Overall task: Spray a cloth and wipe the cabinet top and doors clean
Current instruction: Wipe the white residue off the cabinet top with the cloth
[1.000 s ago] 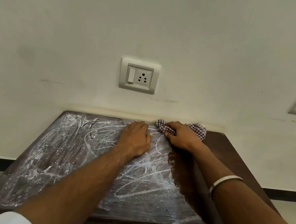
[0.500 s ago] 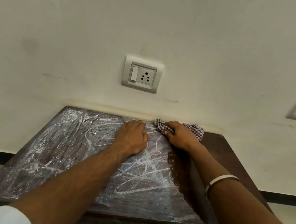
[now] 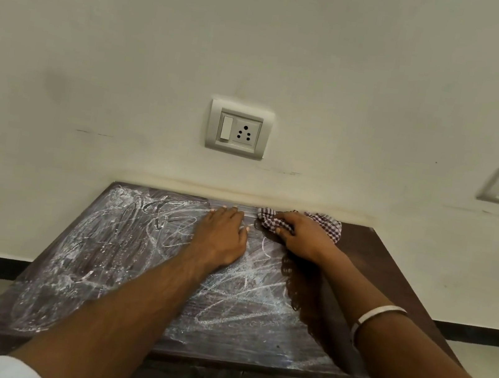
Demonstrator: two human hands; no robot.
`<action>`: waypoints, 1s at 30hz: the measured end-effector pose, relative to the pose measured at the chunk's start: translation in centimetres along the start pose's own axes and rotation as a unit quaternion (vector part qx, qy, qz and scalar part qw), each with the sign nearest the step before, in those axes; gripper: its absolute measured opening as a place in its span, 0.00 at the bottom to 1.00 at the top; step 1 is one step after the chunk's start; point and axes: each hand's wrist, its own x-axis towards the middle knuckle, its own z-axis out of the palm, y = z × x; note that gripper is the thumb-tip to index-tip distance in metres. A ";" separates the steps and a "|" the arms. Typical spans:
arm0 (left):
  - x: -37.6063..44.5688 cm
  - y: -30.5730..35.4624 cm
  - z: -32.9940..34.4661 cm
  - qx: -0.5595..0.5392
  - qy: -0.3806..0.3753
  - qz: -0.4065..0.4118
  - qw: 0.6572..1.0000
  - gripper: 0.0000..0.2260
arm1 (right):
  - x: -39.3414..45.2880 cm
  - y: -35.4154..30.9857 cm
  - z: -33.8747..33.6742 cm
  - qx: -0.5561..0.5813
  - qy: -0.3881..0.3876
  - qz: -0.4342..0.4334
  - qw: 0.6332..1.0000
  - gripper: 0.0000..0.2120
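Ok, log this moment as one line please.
step: wiping cabinet top | right hand: pressing checked cloth at back edge | left hand: flat, bracing | right part clean, rest chalky | doors: undone

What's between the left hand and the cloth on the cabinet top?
Only a narrow strip of chalk-marked cabinet top; the head view shows nothing on it between the left hand and the cloth.

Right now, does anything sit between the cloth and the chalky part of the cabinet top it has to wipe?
Yes: the left hand lies flat on the cabinet top, just left of the cloth under the right hand.
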 end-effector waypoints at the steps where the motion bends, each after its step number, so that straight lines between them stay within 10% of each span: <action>1: 0.0 -0.1 -0.1 0.000 -0.001 -0.001 1.000 0.24 | 0.2 -0.5 0.2 -0.001 0.003 -0.003 1.000 0.21; 30: -3.4 0.5 -1.1 0.005 -0.010 -0.010 1.000 0.24 | -6.2 -1.3 0.2 0.006 0.009 -0.050 0.999 0.19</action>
